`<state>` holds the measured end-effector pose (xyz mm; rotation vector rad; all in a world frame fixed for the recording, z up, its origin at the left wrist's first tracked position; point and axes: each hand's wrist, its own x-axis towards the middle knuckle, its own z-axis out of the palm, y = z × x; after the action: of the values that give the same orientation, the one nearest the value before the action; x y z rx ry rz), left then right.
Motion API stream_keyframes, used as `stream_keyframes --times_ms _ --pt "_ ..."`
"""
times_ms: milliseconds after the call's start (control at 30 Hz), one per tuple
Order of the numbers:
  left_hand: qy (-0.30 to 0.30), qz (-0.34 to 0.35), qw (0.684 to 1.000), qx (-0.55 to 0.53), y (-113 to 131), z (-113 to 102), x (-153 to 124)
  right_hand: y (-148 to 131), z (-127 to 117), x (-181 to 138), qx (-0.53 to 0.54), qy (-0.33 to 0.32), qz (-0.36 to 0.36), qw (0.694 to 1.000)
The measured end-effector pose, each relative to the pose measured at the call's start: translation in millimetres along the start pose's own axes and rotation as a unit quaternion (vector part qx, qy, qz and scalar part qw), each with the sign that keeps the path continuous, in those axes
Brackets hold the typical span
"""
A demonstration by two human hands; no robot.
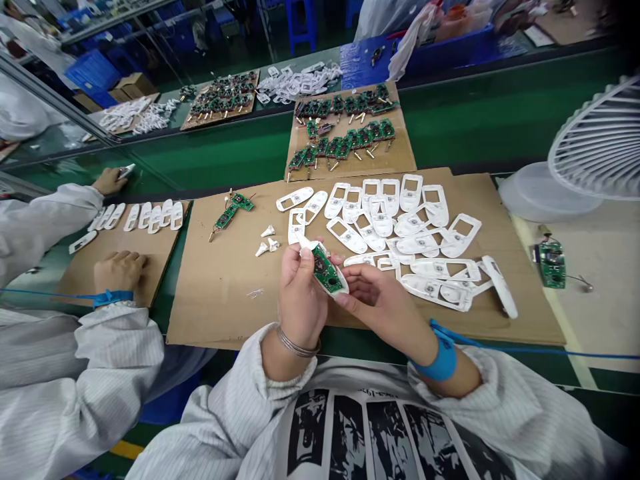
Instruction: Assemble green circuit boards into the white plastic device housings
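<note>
A white plastic housing with a green circuit board (326, 268) seated in it is held in front of me, tilted. My left hand (304, 283) is closed round its upper end, the thumb lying along the edge. The fingers of my right hand (375, 297) are bent against the lower right end of the same housing. Just beyond my hands, many white housing shells (381, 217) with rectangular cut-outs lie on the cardboard (225, 287). Small white plastic pieces (269, 231) and two loose circuit boards (226, 217) lie to the left of my left hand.
A cardboard sheet (350, 167) with rows of circuit boards lies ahead on the green conveyor (450, 120). To the left, a co-worker's hand (120, 271) rests near finished-looking white housings (155, 217). A white fan (600, 140) and another circuit board (552, 263) are on the right.
</note>
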<state>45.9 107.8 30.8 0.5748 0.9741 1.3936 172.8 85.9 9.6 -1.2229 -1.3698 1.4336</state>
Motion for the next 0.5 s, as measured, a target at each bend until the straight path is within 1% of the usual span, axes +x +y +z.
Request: stream_keyframes --times_ms 67,133,200,267,400,500 --pt "-0.003 0.014 1.0 -0.006 -3.1 6.1 -3.5 3.2 7.6 4.5 0.061 0.016 -0.009 0.998" --pt "-0.008 0.039 0.999 -0.014 -6.8 9.8 -7.5 4.3 10.5 7.9 0.068 0.045 -0.021 0.996" --pt "-0.02 0.045 0.999 -0.02 -10.3 11.1 -10.3 4.3 9.5 9.9 0.058 0.06 -0.022 0.996" --pt "-0.024 0.037 0.999 -0.027 -13.6 10.5 -11.5 4.4 6.9 10.9 0.068 0.056 -0.019 0.996" --pt "-0.015 0.031 0.999 -0.025 -17.4 6.1 -9.7 6.0 3.2 11.7 0.116 0.025 0.012 0.993" --pt "-0.026 0.008 1.0 0.008 -17.1 0.7 -8.0 6.9 1.9 10.5 0.102 0.027 0.029 0.994"
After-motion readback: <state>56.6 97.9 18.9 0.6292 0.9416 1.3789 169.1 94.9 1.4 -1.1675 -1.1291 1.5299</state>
